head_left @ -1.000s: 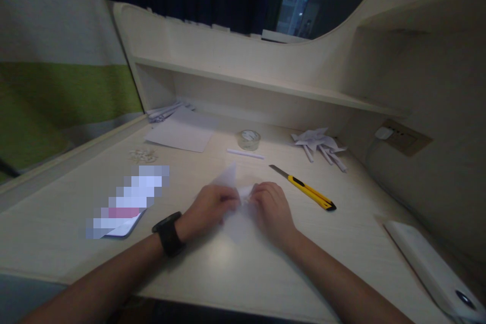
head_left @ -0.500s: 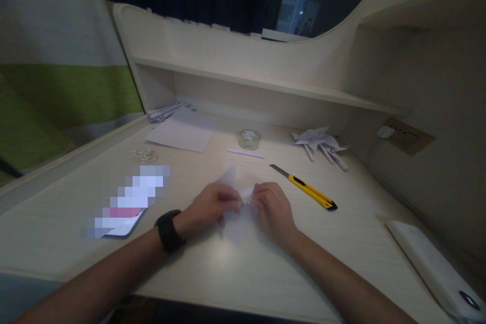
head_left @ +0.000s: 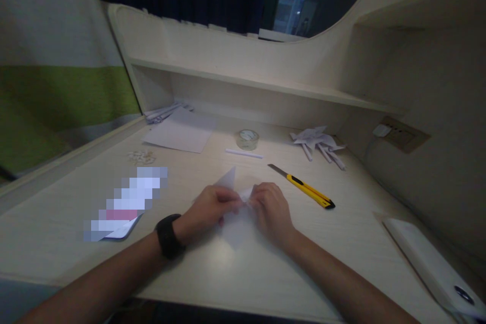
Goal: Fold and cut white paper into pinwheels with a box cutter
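Note:
A cut white sheet of paper [head_left: 236,233] with pointed flaps is between my hands, low over the desk. My left hand [head_left: 210,207], with a black watch on its wrist, pinches the paper near its middle. My right hand [head_left: 272,212] grips it from the other side, fingers curled and pressed together. Fingertips of both hands nearly meet, hiding the paper's centre. Beyond them lies a thin rolled paper stick [head_left: 243,153], in front of a roll of clear tape [head_left: 247,138]. A yellow utility knife [head_left: 309,191], blade out, rests to the right of my right hand.
Folded paper pinwheels on sticks [head_left: 317,139] lie at the back right. White sheets [head_left: 182,130] and more paper rolls [head_left: 163,113] are at the back left. A phone [head_left: 127,207] and small pale bits [head_left: 141,156] lie left; a white device [head_left: 429,263] stands right.
Both hands keep their hold on the paper in almost the same place. The whole view has shifted slightly.

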Demonstrator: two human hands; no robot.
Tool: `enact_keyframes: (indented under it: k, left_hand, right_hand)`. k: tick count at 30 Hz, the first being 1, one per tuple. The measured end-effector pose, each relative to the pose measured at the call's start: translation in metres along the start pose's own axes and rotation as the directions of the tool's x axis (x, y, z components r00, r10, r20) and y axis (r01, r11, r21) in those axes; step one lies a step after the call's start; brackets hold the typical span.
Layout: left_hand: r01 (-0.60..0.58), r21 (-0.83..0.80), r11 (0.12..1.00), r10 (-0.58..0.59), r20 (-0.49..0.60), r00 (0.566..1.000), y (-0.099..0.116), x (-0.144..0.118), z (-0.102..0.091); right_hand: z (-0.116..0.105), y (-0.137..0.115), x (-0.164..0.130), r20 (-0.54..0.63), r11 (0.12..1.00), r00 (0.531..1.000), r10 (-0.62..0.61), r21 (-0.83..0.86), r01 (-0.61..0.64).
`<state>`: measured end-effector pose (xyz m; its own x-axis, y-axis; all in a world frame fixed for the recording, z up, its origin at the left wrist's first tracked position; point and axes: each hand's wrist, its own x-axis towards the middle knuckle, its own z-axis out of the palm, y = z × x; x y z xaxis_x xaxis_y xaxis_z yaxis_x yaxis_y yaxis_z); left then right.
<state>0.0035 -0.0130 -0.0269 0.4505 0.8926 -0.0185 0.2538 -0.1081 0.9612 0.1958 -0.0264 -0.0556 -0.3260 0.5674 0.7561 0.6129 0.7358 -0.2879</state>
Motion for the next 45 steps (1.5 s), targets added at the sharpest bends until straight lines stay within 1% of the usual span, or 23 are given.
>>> enact_keyframes:
  k: [7,12,15,20,27,30,36,39,45]
  left_hand:
    - [-0.021,0.034,0.999,0.021,0.009,1.000,-0.0012,-0.0008,0.0021]
    - [-0.009,0.008,1.000,0.009,0.019,1.000,-0.0006,-0.0004,0.0010]
    - [-0.001,-0.051,0.999,0.003,0.026,1.000,0.0013,-0.0004,0.0018]
    - [0.040,-0.202,0.979,-0.032,0.041,0.999,0.0035,-0.0015,0.0045]
    - [0.089,-0.375,0.923,-0.048,0.118,0.992,0.0056,-0.0042,0.0052]
    - [0.114,-0.376,0.920,-0.068,0.132,0.989,0.0049,-0.0046,0.0065]
    - [0.122,-0.374,0.920,-0.062,0.167,0.984,0.0042,-0.0063,0.0067]
    - [0.147,-0.385,0.911,-0.080,0.187,0.979,0.0047,-0.0070,0.0061]
    - [0.121,-0.395,0.911,-0.055,0.173,0.983,0.0056,-0.0065,0.0080]
  right_hand:
    - [-0.0005,-0.0001,-0.0003,-0.015,0.997,0.998,-0.056,-0.044,0.056]
    - [-0.0009,-0.0012,0.0000,-0.015,0.998,0.999,-0.052,-0.048,0.051]
    - [-0.0009,-0.0015,0.0005,-0.032,0.999,0.999,-0.026,-0.029,0.025]
    - [-0.0017,-0.0025,0.0016,-0.070,0.999,0.997,-0.013,-0.044,0.010]
    - [-0.0024,-0.0034,0.0028,-0.060,0.997,0.998,-0.023,-0.075,0.019]
    - [-0.0017,-0.0032,0.0017,-0.050,0.995,0.998,-0.027,-0.096,0.022]
    - [-0.0001,-0.0013,-0.0013,-0.055,0.990,0.996,-0.066,-0.127,0.059]
    - [-0.0007,-0.0014,-0.0009,-0.074,0.991,0.993,-0.092,-0.103,0.084]
    - [-0.0042,-0.0060,0.0011,-0.093,0.995,0.992,-0.088,-0.064,0.083]
